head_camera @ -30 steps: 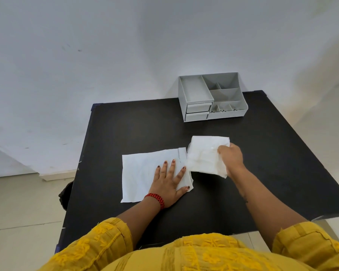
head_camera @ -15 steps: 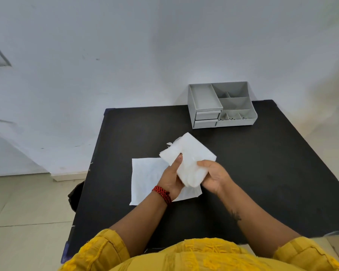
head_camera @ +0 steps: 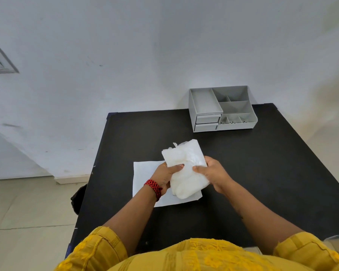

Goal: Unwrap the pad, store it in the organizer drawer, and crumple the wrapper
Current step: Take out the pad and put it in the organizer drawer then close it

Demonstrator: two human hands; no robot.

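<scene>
The white pad is held above the black table, folded and tilted with its far end up. My left hand, a red braided band on its wrist, grips the pad's left edge. My right hand grips its right edge. The flat white wrapper lies on the table beneath and to the left of both hands. The grey organizer stands at the table's far edge against the wall, its two small drawers closed at the front left.
A white wall rises behind the table. Tiled floor lies to the left, with a dark object beside the table's left edge. The organizer's open top compartments hold nothing that I can see.
My left hand left the wrapper and joined my right hand on the pad. The pad moved left over the wrapper and both hands now hold it folded.
</scene>
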